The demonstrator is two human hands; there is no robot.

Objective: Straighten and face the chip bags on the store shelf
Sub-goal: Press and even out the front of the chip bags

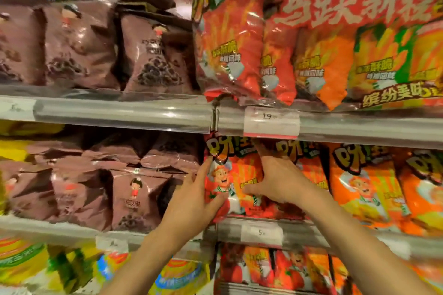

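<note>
A red chip bag (231, 175) with a cartoon chef stands at the left end of the orange-red row on the middle shelf. My left hand (194, 199) presses its left edge, with fingers up along the side and the thumb on the front. My right hand (278, 177) grips its right side, fingers reaching behind the bag and thumb on the front. More orange bags (364, 187) of the same brand stand to the right. Brown bags (136, 196) fill the shelf to the left.
The upper shelf holds brown bags (153, 55) on the left and large red-orange multipacks (321, 55) on the right. A shelf rail carries a price tag (272, 122) just above my hands. Yellow and red bags (275, 268) sit on the shelf below.
</note>
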